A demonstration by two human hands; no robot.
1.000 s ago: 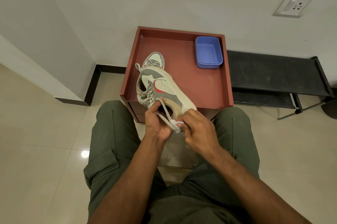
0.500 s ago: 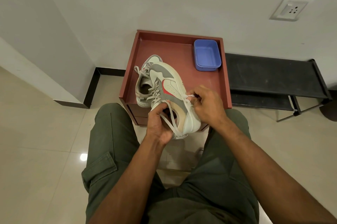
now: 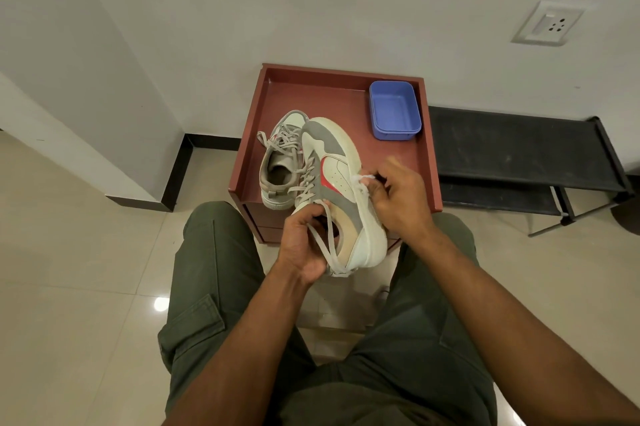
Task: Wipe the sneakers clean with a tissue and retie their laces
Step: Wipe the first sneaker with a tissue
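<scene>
Red table (image 3: 332,93): right hand (image 3: 398,197) moved tissue (image 3: 362,178) toeward.

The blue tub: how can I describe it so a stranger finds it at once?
Find the red-brown table against the white wall. The blue tub sits in its far right corner, apart from both sneakers. It is the only blue thing, and looks empty.

The room is lit evenly and rather softly from above, with muted colours. A small round glare spot (image 3: 161,304) shines on the glossy floor tiles (image 3: 69,269). Shadows are faint and diffuse. The wide lens bows the wall lines toward the edges. The right hand (image 3: 398,197) shows slight motion blur.
</scene>
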